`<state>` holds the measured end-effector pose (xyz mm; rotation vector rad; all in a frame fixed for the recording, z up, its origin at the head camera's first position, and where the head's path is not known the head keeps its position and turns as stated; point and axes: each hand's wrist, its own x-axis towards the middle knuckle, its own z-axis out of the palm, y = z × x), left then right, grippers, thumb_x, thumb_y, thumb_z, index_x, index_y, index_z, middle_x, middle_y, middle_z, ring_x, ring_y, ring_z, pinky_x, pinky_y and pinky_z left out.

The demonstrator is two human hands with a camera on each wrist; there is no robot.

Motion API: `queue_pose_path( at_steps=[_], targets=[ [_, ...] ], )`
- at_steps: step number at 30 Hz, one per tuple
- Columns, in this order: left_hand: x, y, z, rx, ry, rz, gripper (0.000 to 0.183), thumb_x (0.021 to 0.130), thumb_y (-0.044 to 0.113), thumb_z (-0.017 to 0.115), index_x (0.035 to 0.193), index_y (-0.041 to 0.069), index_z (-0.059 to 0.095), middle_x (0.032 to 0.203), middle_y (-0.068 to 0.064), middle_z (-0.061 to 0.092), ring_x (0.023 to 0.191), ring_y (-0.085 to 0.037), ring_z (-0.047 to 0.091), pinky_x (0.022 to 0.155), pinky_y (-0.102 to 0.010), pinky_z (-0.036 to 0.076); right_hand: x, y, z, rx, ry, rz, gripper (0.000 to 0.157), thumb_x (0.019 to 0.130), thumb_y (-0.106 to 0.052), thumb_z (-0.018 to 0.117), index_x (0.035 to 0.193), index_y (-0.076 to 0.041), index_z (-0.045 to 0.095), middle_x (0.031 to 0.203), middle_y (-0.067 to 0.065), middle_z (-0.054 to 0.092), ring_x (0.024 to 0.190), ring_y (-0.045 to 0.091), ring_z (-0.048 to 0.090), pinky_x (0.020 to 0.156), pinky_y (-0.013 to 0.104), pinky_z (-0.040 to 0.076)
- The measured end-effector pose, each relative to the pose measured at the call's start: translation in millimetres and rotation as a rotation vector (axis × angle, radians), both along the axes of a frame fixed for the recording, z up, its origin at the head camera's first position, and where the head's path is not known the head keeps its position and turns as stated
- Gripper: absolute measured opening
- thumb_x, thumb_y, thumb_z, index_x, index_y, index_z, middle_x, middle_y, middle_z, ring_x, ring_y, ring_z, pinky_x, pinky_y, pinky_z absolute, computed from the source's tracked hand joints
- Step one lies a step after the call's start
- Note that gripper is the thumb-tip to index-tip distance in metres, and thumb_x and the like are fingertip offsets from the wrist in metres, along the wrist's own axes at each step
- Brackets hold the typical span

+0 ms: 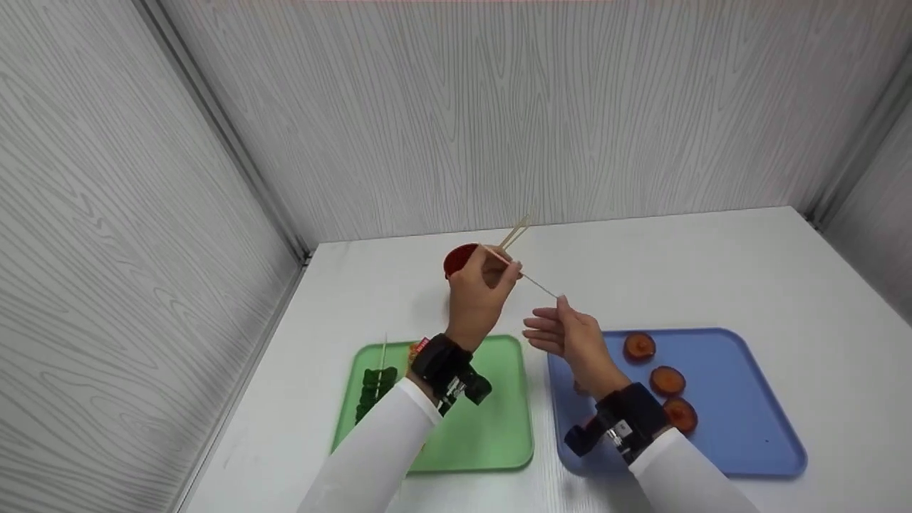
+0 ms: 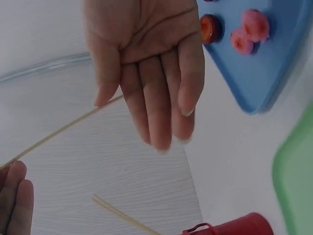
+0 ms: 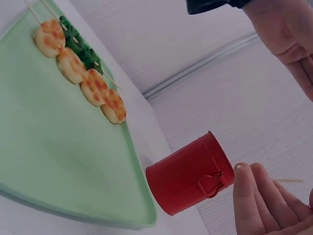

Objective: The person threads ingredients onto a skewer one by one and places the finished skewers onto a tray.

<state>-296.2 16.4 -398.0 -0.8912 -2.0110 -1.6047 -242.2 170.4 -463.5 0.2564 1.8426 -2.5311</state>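
Observation:
A thin wooden skewer (image 1: 539,286) slants between the two hands above the table. My left hand (image 1: 479,292) pinches its upper left part, between thumb and fingers. At the lower right end, the thumb and index finger of my right hand (image 1: 581,345) hold it, the other fingers loosely extended. No food shows on the visible length of the skewer (image 2: 58,131) in the left wrist view. Behind the left hand stands a red cup (image 3: 188,174), partly hidden in the head view, with several bare skewers (image 1: 514,234) rising from it.
A green tray (image 1: 491,399) at left bears a skewer of green pieces (image 1: 376,385) and a skewer of browned round pieces (image 3: 73,66). On the blue tray (image 1: 741,406) at right lie several brown round pieces (image 1: 667,382) and pink pieces (image 2: 255,25).

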Motion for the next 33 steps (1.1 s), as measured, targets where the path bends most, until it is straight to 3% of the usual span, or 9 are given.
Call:
queue_pose_path(
  at_steps=[7,13,20,28,33],
  targets=[
    [9.3,-2.7,-17.5,0.122,-0.327,-0.118,0.016,0.091,0.001,0.066,0.096,-0.006,0.053,0.097,-0.023,0.071,0.088,-0.03,0.071,0.079,-0.031,0.057,-2.6,17.6,4.0,-0.162,-0.092,-0.086,0.045,0.105,-0.028,0.043,0.132,0.007,0.048,0.102,0.007,0.073,0.094,0.017,0.07,0.087,0.029,0.054],
    [23.2,-4.6,-37.5,0.185,-0.571,-0.191,0.014,0.091,0.001,0.066,0.092,-0.005,0.054,0.104,-0.022,0.07,0.089,-0.025,0.071,0.08,-0.033,0.057,-0.9,29.1,6.6,-0.309,-0.133,-0.148,0.034,0.104,-0.019,0.048,0.126,0.006,0.05,0.094,0.005,0.074,0.091,0.016,0.071,0.088,0.027,0.053],
    [34.5,0.3,-60.9,0.146,-0.627,-0.218,0.012,0.09,0.001,0.068,0.095,-0.007,0.06,0.106,-0.019,0.071,0.088,-0.024,0.071,0.08,-0.032,0.057,0.5,40.4,3.4,-0.385,-0.112,-0.204,0.019,0.102,-0.011,0.048,0.1,0.002,0.061,0.087,0.007,0.073,0.085,0.016,0.071,0.084,0.027,0.055],
    [44.2,3.5,-81.6,0.099,-0.671,-0.206,0.011,0.09,0.003,0.068,0.095,-0.007,0.067,0.095,-0.021,0.071,0.085,-0.023,0.071,0.078,-0.031,0.057,2.6,50.4,-0.5,-0.296,-0.078,-0.231,0.017,0.103,-0.01,0.048,0.101,0.002,0.058,0.083,0.005,0.072,0.081,0.014,0.07,0.082,0.025,0.055],
    [52.1,4.4,-89.5,0.07,-0.692,-0.202,0.01,0.088,0.002,0.069,0.093,-0.007,0.068,0.089,-0.016,0.072,0.081,-0.022,0.071,0.074,-0.029,0.058,4.4,53.5,-0.2,-0.148,-0.01,-0.203,0.02,0.103,-0.013,0.05,0.105,0.005,0.057,0.087,0.004,0.072,0.082,0.014,0.069,0.082,0.025,0.055]
  ],
)
